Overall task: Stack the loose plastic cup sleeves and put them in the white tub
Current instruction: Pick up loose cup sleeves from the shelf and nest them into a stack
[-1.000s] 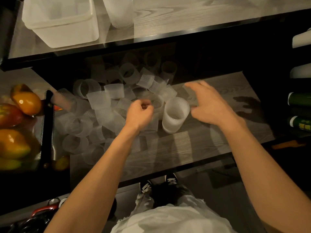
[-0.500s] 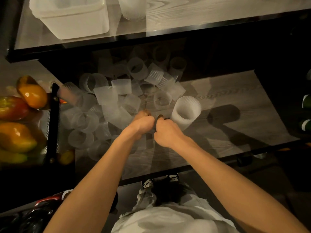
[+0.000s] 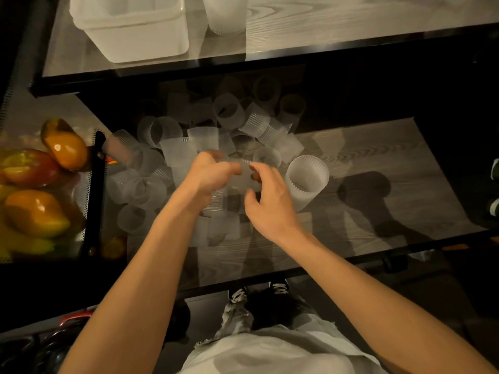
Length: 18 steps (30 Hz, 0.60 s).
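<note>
Several loose translucent ribbed cup sleeves point(image 3: 178, 151) lie in a heap on the lower wooden shelf point(image 3: 378, 168). A thick stack of nested sleeves point(image 3: 306, 182) stands upright to the right of the heap. My left hand point(image 3: 209, 176) and my right hand point(image 3: 266, 201) meet above the heap, both gripping one clear cup sleeve point(image 3: 244, 175) between them. The white tub point(image 3: 135, 36) sits on the upper shelf at the far left, and what it holds is hidden. A second stack of sleeves point(image 3: 225, 14) stands just right of the tub.
A black mesh basket point(image 3: 94, 190) with mangoes point(image 3: 37, 211) stands left of the heap. The upper shelf's dark front edge point(image 3: 243, 60) overhangs the back of the heap. Dark bottles point(image 3: 494, 170) are at the far right edge. My shoes show below the shelf.
My right hand came in from the right side of the shelf to join my left hand. Both then rose slightly from closed fists, now pulling one sleeve open between them.
</note>
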Available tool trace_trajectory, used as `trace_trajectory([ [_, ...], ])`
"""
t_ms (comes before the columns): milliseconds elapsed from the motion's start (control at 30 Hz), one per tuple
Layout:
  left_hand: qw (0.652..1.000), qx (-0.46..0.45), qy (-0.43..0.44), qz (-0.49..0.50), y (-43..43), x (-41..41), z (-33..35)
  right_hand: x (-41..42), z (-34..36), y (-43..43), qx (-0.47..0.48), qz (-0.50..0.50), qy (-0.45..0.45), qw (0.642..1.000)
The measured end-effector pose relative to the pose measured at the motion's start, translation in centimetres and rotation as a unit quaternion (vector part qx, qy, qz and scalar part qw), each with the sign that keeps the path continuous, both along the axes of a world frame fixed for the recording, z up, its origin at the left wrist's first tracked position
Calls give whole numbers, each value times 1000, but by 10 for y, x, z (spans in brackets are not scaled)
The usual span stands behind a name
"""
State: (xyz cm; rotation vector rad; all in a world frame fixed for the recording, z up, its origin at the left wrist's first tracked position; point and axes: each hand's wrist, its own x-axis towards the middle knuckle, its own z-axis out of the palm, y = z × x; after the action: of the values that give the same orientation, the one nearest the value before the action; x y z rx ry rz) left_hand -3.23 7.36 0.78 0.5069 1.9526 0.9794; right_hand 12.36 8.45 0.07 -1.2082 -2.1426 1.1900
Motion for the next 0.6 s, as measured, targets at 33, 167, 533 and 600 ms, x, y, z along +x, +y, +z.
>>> trace_trajectory([
  [33,1000,18,-12,6,0,-3,9,0,6,0,28,-7,36,999],
  [167,992,111,-58,-8,-1,-8,47,8,39,11,64,-51,131,988],
  [533,960,238,-4,-147,12,48,60,86,70,68,-47,-79,133,987],
  [600,954,244,28,-169,15,59,53,101,65,70,-30,-67,86,994],
])
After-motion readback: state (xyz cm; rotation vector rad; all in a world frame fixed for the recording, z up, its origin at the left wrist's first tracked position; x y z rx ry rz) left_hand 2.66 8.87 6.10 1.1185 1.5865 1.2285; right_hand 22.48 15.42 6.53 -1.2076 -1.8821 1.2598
